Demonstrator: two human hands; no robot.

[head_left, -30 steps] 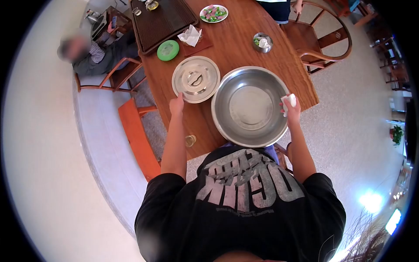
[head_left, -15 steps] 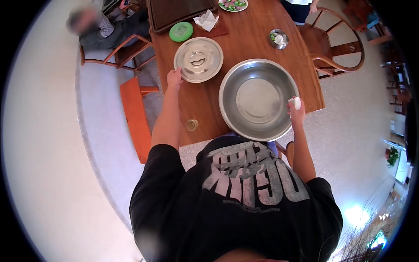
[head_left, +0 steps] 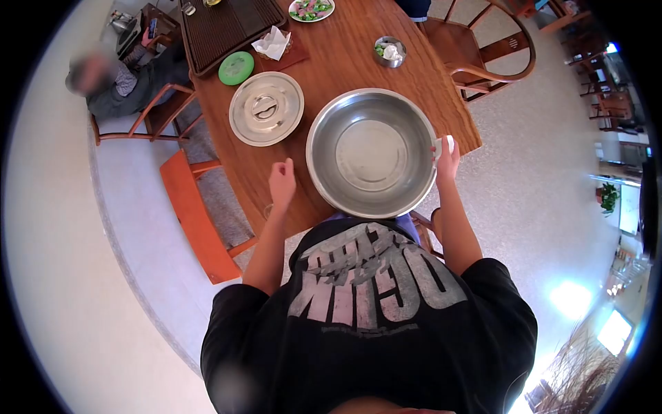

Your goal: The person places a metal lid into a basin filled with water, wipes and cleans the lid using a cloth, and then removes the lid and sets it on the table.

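Observation:
My left hand (head_left: 282, 183) hovers over the table's near left part, its fingers curled in with nothing visible in them. Just beyond it lies a round steel lid (head_left: 248, 123) with a loop handle, apart from the hand. A wide steel basin (head_left: 371, 155), bare inside, stands at the table's near edge in front of my body. At the basin's right rim, my right hand (head_left: 447, 164) grips a small white wad (head_left: 448, 143) that looks like tissue or cloth. A small clear glass (head_left: 268, 211) is partly hidden behind my left wrist.
Farther back on the wooden table (head_left: 352, 52) are a green disc (head_left: 236, 68), a napkin holder (head_left: 272, 44), a brown slatted tray (head_left: 231, 27), a plate of food (head_left: 312, 9) and a small steel bowl (head_left: 390, 52). Wooden chairs (head_left: 483, 52) flank it; a person (head_left: 131, 86) sits left.
My left hand has let go of the lid's rim and drawn back toward me. My right hand stays by the basin's right rim with the white wad. The view has shifted and turned.

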